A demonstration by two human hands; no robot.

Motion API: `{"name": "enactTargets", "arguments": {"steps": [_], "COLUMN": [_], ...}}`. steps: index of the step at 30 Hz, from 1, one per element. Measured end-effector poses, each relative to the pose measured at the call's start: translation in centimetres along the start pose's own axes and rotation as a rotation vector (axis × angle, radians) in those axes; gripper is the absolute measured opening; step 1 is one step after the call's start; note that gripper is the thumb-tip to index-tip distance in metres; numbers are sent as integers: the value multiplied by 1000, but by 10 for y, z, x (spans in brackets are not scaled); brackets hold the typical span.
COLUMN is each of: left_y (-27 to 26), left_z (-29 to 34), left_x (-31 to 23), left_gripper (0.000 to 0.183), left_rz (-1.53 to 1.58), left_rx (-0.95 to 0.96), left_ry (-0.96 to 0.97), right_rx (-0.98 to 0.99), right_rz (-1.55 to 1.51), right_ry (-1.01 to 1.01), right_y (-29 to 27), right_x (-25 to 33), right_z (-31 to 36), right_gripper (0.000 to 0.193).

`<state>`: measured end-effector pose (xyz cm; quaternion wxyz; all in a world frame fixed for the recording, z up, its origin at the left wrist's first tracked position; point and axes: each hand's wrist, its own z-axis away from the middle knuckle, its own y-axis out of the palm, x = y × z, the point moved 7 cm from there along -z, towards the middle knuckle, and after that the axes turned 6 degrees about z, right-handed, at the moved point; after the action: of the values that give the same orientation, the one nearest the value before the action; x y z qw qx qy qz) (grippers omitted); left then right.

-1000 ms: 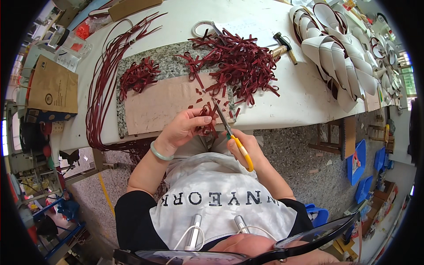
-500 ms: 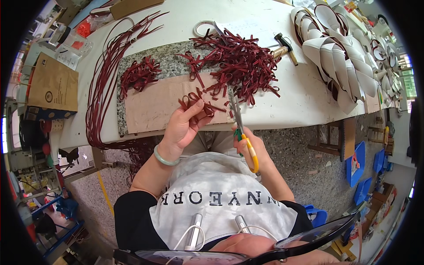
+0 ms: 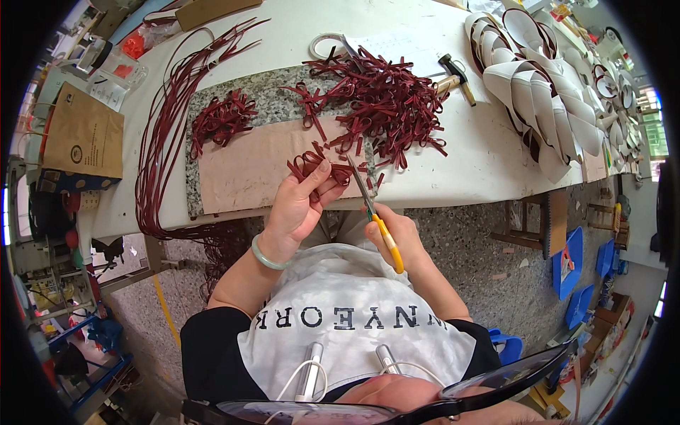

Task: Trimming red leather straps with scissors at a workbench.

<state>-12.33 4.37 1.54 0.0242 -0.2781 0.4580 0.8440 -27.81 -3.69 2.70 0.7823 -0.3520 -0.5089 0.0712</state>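
My left hand [image 3: 299, 205] is closed around a small bunch of dark red looped strips [image 3: 309, 164], pinched between thumb and fingers above the table's near edge. A pale green bangle circles that wrist. In my right hand [image 3: 398, 232] is a pair of scissors [image 3: 382, 237] with yellow and green handles. Their blades slant up and left, with the tips beside the ends of the held strips. Small red offcuts lie around the tips on a pinkish-beige sheet [image 3: 237, 173]. Just beyond is a large heap of dark red looped strips [image 3: 397, 106].
A smaller heap of loops [image 3: 223, 119] rests on a speckled stone slab [image 3: 273, 92]. Long red strips [image 3: 159, 142] hang over the table edge at left. A hammer [image 3: 457, 79], a tape roll [image 3: 325, 45] and stacked white curved pieces [image 3: 538, 99] lie farther out. A brown paper bag [image 3: 85, 134] stands left.
The scissors have swung from nearly upright to a leftward slant, bringing their tips close to the bunch. My left hand has shifted slightly right, and its loops are gathered more closely.
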Motion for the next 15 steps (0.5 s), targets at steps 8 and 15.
{"name": "enactTargets", "arguments": {"steps": [8, 15], "left_y": [-8, 32], "left_z": [-43, -112], "left_x": [-66, -131], "left_gripper": [16, 34], "left_rz": [-512, -1566], "left_rx": [10, 105], "left_ry": [274, 563], "right_rx": [-82, -72], "right_rz": [-368, -273], "right_ry": [17, 63], "right_y": [2, 1], "right_x": [-14, -16], "right_z": [1, 2], "right_gripper": [53, 36]}}
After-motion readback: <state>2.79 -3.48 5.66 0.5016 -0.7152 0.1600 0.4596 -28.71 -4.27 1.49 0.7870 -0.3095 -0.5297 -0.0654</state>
